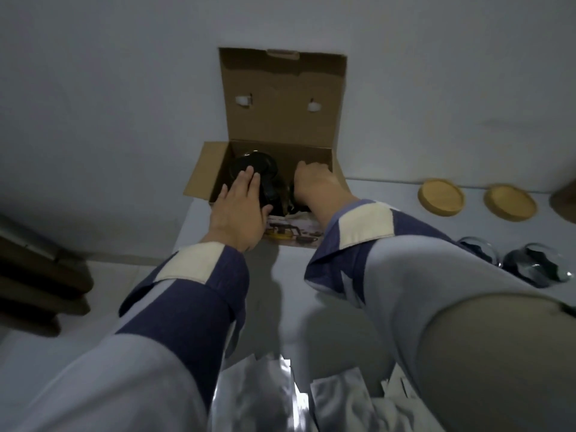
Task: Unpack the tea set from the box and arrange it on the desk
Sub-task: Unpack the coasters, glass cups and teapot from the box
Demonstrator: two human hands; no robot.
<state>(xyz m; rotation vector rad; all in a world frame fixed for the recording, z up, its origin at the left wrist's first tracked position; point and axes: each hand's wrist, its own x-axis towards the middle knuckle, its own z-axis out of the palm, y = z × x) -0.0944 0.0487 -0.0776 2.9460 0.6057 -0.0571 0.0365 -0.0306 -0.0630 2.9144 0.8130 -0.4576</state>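
You've got both hands down in the one cardboard box (314, 163) sitting in the upper middle of the frame, lid flap standing up against the wall. Your left hand (240, 210) is laid flat with straight fingers against the dark glass teapot (265, 169) in the left half of the box, thumb tucked round its near side, so it's more a press than a real grab. Your right hand (314, 182) is curled over something dark in the right half of the box, but I can't tell what it's got or whether it's actually gripping it, since the fingers dip out of sight.

Count on the desk (293, 285) so far: two round wooden coasters (441, 198) at the right edge of the frame, side by side near the wall, and two clear glass cups (536, 265) below them at mid right, just beside each other. One printed sheet (296, 232) lies against the near wall of the box. Along the bottom of the frame there are several crinkly silver foil bags (265, 397), blurry enough that I can't count them properly.
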